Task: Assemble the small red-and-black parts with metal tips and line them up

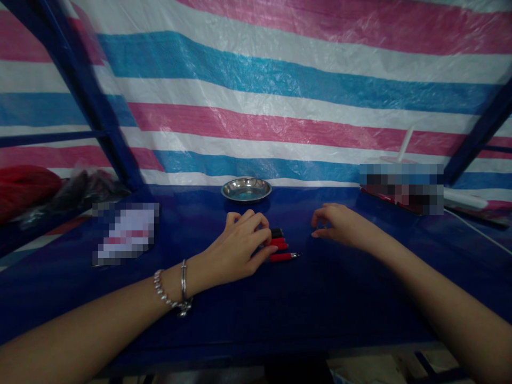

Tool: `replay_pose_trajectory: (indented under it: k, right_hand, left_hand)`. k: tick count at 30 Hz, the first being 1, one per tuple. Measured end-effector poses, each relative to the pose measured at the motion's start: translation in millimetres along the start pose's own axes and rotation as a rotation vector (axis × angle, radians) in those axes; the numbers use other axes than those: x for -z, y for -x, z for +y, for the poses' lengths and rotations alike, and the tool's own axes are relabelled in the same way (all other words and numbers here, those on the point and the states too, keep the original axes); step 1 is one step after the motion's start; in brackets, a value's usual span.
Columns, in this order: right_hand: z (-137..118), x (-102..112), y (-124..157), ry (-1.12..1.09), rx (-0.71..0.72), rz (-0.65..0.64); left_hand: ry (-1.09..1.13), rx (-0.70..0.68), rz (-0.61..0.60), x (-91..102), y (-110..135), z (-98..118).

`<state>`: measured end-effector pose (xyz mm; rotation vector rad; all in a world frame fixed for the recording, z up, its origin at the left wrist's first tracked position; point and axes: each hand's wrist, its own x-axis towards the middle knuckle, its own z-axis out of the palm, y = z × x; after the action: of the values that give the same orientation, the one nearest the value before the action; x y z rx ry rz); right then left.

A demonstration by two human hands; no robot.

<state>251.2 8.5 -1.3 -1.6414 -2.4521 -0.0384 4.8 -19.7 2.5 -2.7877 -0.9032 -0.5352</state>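
Note:
My left hand (240, 242) rests on the blue table (256, 309) with its fingers curled over a small group of red and black pens (280, 246); the fingertips touch them. A bead bracelet and a metal bangle (176, 290) circle that wrist. One red pen (285, 257) lies nearest me with its tip pointing right. My right hand (338, 224) hovers just right of the pens, fingers loosely bent and apart, holding nothing.
A shallow steel dish (246, 189) sits at the back of the table. A blurred card (126, 232) lies at the left, a blurred box (402, 186) at the right with a white cable (476, 229). A striped tarpaulin (280, 85) hangs behind.

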Motion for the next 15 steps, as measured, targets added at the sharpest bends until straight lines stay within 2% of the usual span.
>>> replay_pose_trajectory:
  k: [5,15]
  right_hand:
    - [-1.1,-0.8,1.2,0.003,0.007,-0.024]
    - [1.4,-4.7,0.7,0.002,0.015,-0.038]
  left_hand:
    - [-0.027,0.041,0.045,-3.7,-0.3,-3.3]
    - [0.032,0.075,-0.017,-6.8,0.4,-9.2]
